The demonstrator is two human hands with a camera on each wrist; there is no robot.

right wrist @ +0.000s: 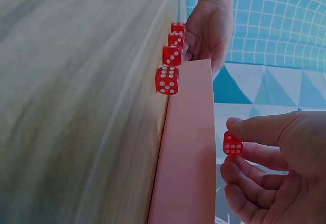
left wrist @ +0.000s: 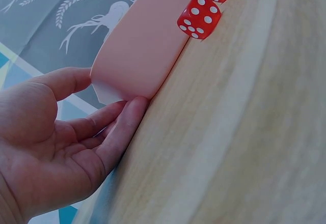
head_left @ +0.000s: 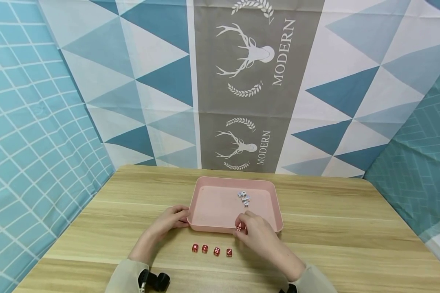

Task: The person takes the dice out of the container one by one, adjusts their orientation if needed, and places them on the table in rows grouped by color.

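Note:
My right hand [head_left: 257, 234] pinches a red die [right wrist: 233, 144] between thumb and fingertips, just above the near wall of a pink tray [head_left: 216, 229]. At the tray's near left corner, my left hand [left wrist: 66, 132] holds on, its thumb at the rim and its fingers against the lower wall. Several white dice [head_left: 246, 198] lie clustered inside the tray toward the back right. In front of the tray, more red dice stand in a spaced row on the table, from a leftmost die [head_left: 195, 248] to a rightmost die [head_left: 229, 252].
The tray rests on a wood-grain table [head_left: 326, 244]. Patterned cloth [head_left: 161, 81] hangs behind the table, with a blue tiled sheet [head_left: 29, 122] at the left and a teal one [head_left: 421, 162] at the right. Each wrist wears a black device.

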